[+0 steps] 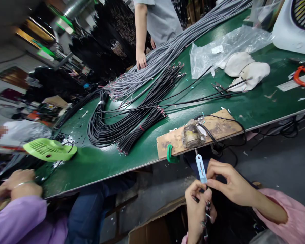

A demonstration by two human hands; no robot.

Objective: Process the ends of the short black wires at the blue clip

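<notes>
A light-blue plastic clip (200, 169) sticks out toward me from the shaft of a small motor (192, 135), which is fixed on a worn wooden board (222, 125). My left hand (197, 206) is closed just below the clip's near end, with dark cable (206, 222) in its fingers. On the other side, my right hand (230, 181) has thumb and fingertips pinched together at the clip's lower end. Whatever is between those fingertips is too small to make out. A green clamp (171, 154) grips the board's left end at the table edge.
Bundled black cables (132, 118) and long grey cables (167, 51) lie across the green table (101, 166). White gloves (246, 69), orange-handled scissors (303, 76) and a plastic bag (228, 45) lie right. A standing person's hand (141, 60) touches grey cables; purple sleeves (27, 217) show left. A cardboard box (152, 230) is below.
</notes>
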